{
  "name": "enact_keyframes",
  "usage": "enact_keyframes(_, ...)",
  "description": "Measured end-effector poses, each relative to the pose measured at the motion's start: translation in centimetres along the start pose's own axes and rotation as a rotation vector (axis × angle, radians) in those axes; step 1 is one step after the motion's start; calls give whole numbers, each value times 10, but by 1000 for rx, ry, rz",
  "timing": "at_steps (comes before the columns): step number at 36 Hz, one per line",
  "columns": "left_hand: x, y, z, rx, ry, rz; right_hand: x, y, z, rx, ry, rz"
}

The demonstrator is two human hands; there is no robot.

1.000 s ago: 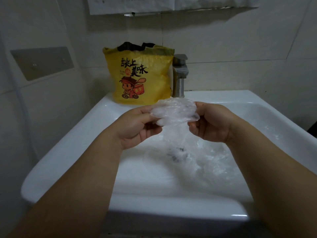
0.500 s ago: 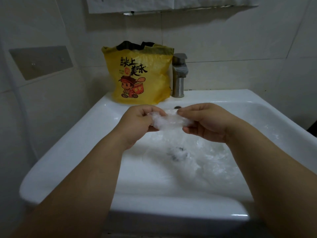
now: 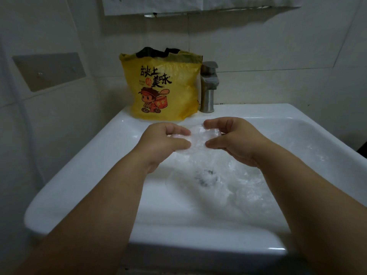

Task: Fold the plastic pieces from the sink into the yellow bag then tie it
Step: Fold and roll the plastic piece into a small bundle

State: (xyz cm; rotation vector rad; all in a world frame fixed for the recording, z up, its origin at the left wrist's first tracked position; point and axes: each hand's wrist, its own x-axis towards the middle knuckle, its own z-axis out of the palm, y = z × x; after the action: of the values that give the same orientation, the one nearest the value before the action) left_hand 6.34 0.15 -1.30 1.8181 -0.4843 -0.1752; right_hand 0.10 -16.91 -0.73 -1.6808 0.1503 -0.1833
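Between the left hand (image 3: 164,142) and the right hand (image 3: 233,140) a clear plastic piece (image 3: 198,138) is being pinched at both ends over the sink (image 3: 79,185), apparently for folding small. More crumpled plastic (image 3: 242,183) is lying in its bowl below, and the yellow bag (image 3: 162,86) is being kept upright on the back rim, within reach.

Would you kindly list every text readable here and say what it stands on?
"上美味": large black characters on the yellow bag; the character before them is unclear.
Small print and red seal beside them: too small to read.
Characters on the cartoon's orange box: blurred.
Wall paper: nothing legible.
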Motion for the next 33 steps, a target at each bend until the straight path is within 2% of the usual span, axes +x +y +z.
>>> enact_keyframes(5, -2, 2, 0, -5, -34, 52, -2, 0, -1, -244, 27, -78)
enact_keyframes(8, -1, 1, 0, -2, -35, 81, -1, 2, -1, -310, 39, -111)
enact_keyframes(14, 1, -4, 1, 120, 38, 186, -2, 4, 1, -454, 60, -150)
enact_keyframes(18, -1, -1, -1, 48, 31, 176, -5, 0, -2, -338, 28, -147)
enact_keyframes(21, -2, 1, -1, 11, -2, 157, -7, -4, 2, -134, -47, -109)
enact_keyframes(27, -2, 4, -1, -226, -99, 68, -8, -8, -1, 142, -66, -31)
enact_keyframes(33, -2, 1, 0, -147, -98, 7, -7, -9, -2, 200, -123, 9)
